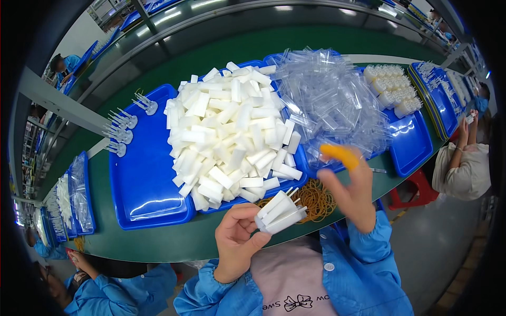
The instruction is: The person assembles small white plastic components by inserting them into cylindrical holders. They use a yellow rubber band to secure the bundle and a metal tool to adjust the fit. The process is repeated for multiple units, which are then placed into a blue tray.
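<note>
My left hand (237, 239) is closed around the base of a white pronged plastic holder (280, 211) near the table's front edge. White blocks sit side by side on the holder, and thin prong tips stick out past them. To the right, my right hand (352, 192) is slightly blurred, with thumb and fingers apart and nothing seen between them. An orange finger cot (340, 155) covers one of its fingers. Just beyond the holder, a loose pile of tan rubber bands (318, 203) lies on the table, between my two hands.
White blocks (226, 131) heap over a blue tray. Clear plastic sleeves (332, 100) are piled to its right. A left blue tray (153, 197) bears several pronged holders (120, 131). Filled white assemblies (392, 87) stand far right, beyond a small blue tray (408, 142). Co-workers (464, 163) sit on both sides.
</note>
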The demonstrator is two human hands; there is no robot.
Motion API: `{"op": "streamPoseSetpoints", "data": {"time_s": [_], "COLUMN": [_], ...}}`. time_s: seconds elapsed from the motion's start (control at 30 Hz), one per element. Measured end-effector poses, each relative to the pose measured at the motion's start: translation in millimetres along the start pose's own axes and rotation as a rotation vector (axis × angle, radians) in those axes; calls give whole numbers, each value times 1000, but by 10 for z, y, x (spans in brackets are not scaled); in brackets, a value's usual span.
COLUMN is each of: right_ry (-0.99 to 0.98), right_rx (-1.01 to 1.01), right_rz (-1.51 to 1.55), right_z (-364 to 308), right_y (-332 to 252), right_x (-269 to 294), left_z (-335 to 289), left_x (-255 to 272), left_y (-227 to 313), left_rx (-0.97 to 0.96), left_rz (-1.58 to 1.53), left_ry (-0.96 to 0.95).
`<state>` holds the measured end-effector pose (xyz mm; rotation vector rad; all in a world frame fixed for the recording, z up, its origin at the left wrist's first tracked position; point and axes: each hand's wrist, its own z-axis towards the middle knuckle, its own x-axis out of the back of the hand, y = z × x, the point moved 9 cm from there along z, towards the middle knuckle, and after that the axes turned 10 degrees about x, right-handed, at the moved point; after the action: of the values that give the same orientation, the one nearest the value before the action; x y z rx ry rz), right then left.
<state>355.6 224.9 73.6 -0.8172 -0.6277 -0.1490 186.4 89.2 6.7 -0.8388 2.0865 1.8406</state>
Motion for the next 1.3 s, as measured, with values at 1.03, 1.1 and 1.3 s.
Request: {"op": "streamPoseSetpoints", "data": {"time_s": [1.03, 1.1, 1.3], "right_ry": [255, 191, 144], "right_rx": [-450, -466, -446], "right_rz": [1100, 1102, 1131], "right_z": [-353, -376, -376], "right_y": [179, 137, 62], "right_x": [-223, -273, -298], "left_z": [-188, -197, -232], "left_x": [-164, -195, -381], "left_y": [235, 253, 478], "left_rx": [-349, -370, -459], "left_rz": [657, 705, 897], "left_ry": [62, 62, 138]}}
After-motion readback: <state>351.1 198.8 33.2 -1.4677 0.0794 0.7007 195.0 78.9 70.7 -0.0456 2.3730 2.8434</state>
